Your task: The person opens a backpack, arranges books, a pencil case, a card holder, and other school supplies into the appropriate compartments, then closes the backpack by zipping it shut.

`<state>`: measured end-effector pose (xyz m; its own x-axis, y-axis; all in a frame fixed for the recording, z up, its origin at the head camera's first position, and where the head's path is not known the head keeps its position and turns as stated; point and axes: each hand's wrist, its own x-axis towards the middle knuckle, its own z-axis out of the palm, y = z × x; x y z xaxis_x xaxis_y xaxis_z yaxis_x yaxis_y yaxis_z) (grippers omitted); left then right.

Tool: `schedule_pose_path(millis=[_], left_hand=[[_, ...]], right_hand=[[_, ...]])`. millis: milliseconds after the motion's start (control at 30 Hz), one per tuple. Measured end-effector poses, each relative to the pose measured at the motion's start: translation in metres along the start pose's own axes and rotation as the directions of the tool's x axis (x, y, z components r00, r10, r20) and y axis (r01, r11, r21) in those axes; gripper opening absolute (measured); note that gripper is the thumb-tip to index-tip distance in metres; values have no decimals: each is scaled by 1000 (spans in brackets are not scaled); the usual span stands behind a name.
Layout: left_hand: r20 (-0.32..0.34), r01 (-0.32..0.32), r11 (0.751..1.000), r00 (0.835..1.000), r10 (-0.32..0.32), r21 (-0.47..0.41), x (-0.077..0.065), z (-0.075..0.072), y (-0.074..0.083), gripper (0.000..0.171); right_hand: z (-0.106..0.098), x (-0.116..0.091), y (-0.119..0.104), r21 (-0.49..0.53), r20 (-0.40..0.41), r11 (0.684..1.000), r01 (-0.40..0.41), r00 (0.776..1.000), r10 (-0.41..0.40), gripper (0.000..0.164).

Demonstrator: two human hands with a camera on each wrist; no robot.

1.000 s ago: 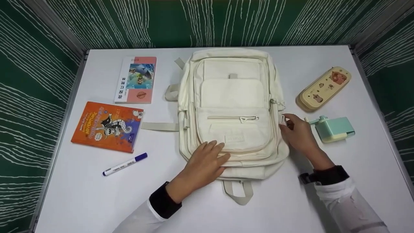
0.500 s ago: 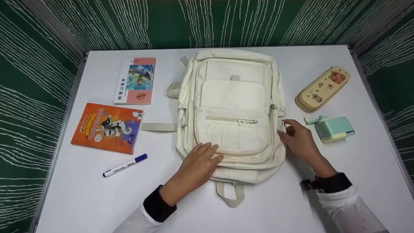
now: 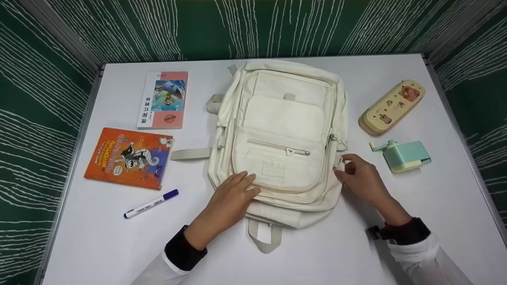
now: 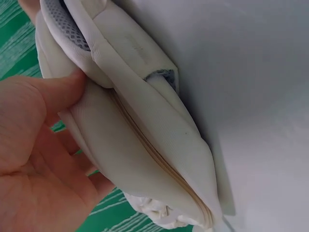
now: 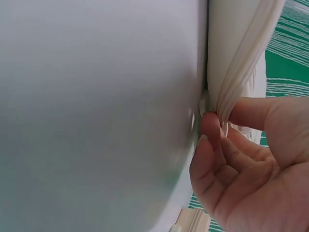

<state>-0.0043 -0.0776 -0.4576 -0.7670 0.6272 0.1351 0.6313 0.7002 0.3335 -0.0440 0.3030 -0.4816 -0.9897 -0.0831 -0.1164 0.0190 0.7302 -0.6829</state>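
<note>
A cream backpack [image 3: 285,118] lies front side up on the white table, slightly turned, its top loop nearest the person. My left hand [image 3: 231,198] holds the near left edge of the backpack; in the left wrist view its thumb [image 4: 65,94] presses the fabric near a long beige zip [image 4: 154,152], with the fingers on the other side. At the right side, my right hand [image 3: 362,176] pinches a pale piece of the backpack between thumb and forefinger. In the right wrist view the pinched part is folded fabric [image 5: 231,92]; its exact kind is partly hidden by the fingers.
Left of the backpack lie a pink-and-white book [image 3: 163,99], an orange book [image 3: 128,158] and a marker [image 3: 151,204] with purple ends. To the right are a yellow pencil case [image 3: 392,107] and a mint-green crank pencil sharpener [image 3: 406,156]. A strap [image 3: 192,153] reaches toward the orange book.
The backpack has turned slightly, its near end shifting left and toward the person. Both hands have moved along with it, keeping their hold. The view has shifted slightly.
</note>
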Motion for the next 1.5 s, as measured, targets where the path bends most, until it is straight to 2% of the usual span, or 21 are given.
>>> schedule_pose_path(millis=[233, 300, 667, 833, 1067, 1367, 1500], left_hand=[[22, 31, 1000, 999, -30, -8, -1, -5, -8, 29], [20, 31, 999, 999, -31, -7, -1, -6, -11, 32], [18, 43, 999, 999, -43, 5, -1, -11, -22, 39], [43, 68, 997, 997, -69, 24, -1, -14, -27, 42], [60, 105, 994, 993, -104, -4, 0, -18, -36, 47], [61, 121, 993, 991, -120, -11, 3, -22, -45, 47], [44, 118, 993, 992, -117, -14, 3, -24, -49, 42]], right_hand=[[9, -8, -4, 25, 24, 999, 20, 999, -21, 8], [11, -10, -6, 33, 32, 999, 22, 999, -23, 5], [19, -19, -17, -4, 92, 1000, 14, 996, -14, 6], [23, -24, -21, -9, 111, 1000, 26, 994, -25, 6], [28, -34, -28, -76, 125, 990, 121, 986, -111, 7], [33, -45, -35, -206, 163, 942, 264, 959, -233, 26], [39, -49, -36, -228, 150, 923, 309, 948, -280, 24]])
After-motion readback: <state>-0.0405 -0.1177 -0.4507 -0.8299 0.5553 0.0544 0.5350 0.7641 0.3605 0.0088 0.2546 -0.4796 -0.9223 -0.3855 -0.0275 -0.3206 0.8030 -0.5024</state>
